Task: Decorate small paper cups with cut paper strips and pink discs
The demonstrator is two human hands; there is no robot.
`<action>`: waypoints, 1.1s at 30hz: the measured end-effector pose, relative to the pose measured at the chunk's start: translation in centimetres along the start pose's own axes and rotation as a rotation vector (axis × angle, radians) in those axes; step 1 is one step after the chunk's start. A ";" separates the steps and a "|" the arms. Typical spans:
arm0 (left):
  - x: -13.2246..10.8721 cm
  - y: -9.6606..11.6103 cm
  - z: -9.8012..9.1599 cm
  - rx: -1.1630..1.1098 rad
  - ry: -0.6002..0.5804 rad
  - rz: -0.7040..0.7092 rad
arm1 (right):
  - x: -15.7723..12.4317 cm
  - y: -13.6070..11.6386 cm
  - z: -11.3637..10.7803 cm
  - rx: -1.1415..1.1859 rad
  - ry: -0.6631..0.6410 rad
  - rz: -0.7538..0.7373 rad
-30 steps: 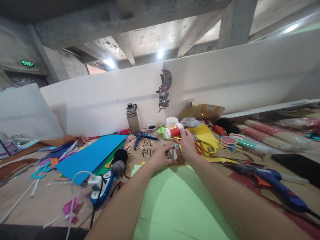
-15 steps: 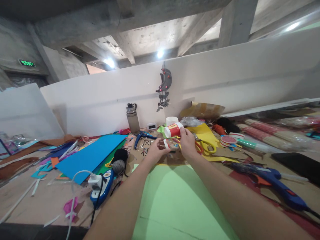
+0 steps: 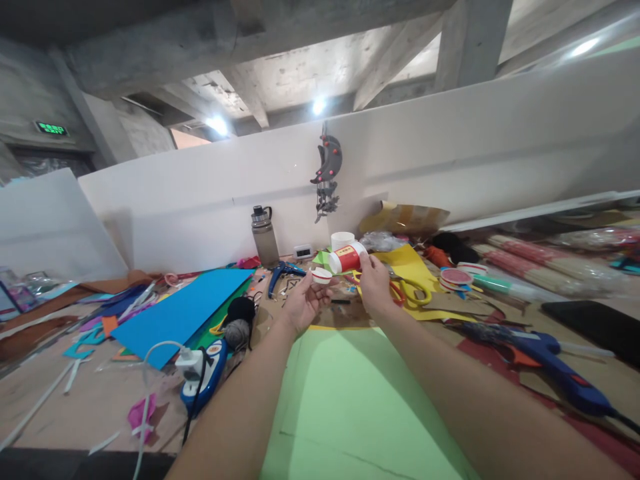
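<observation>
My right hand (image 3: pixel 376 283) grips a red and white paper cup (image 3: pixel 347 259) tipped on its side, its mouth hidden from me. Between the thumb and fingers of my left hand (image 3: pixel 306 303) is a shallow white round piece with a red band (image 3: pixel 321 275), like a cut-off cup end. The two held pieces are close together but apart. Just behind the cup stands another white cup (image 3: pixel 343 239). Under my forearms lies a light green sheet (image 3: pixel 360 400), and yellow-handled scissors (image 3: pixel 416 292) rest beside my right hand.
To the left are a blue sheet (image 3: pixel 185 313), yarn balls (image 3: pixel 237 327) and a power strip (image 3: pixel 210 373) with cables. A bottle (image 3: pixel 265 237) and blue pliers-like tool (image 3: pixel 283 275) stand or lie behind. On the right are a glue gun (image 3: pixel 555 367) and black phone-like slab (image 3: pixel 595 327).
My left hand has turned palm upward, tilting the round piece so its white face shows more. The paper cup in my right hand has barely moved.
</observation>
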State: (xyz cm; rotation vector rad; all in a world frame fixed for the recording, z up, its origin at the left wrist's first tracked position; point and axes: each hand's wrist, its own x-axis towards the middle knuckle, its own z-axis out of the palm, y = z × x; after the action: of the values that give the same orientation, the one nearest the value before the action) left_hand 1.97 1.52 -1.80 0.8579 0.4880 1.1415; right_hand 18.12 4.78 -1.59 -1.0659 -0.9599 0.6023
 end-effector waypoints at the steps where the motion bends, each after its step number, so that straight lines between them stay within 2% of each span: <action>1: 0.0 0.0 0.0 -0.002 0.000 -0.008 | 0.0 0.1 0.0 -0.005 0.002 -0.004; 6: 0.0 0.1 0.0 -0.033 -0.009 -0.013 | 0.1 0.2 0.0 -0.031 0.008 -0.021; 16: -1.1 0.9 1.7 -0.067 -0.082 0.144 | -0.1 -0.1 -0.2 -0.180 -0.026 -0.097; 24: -0.7 0.3 1.9 0.075 0.015 0.233 | 0.2 0.8 -0.3 -0.365 -0.046 -0.169; 28: -0.7 0.5 1.5 0.068 0.036 0.171 | 0.0 0.6 -0.2 -0.475 -0.105 -0.238; 33: -1.0 0.9 1.3 0.004 0.008 0.067 | -0.3 0.7 0.2 -0.619 -0.239 -0.337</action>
State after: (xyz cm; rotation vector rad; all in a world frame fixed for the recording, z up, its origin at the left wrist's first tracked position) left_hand 2.06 0.30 -0.35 0.8786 0.4716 1.2060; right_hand 17.88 4.92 -2.33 -1.3483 -1.5584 0.1470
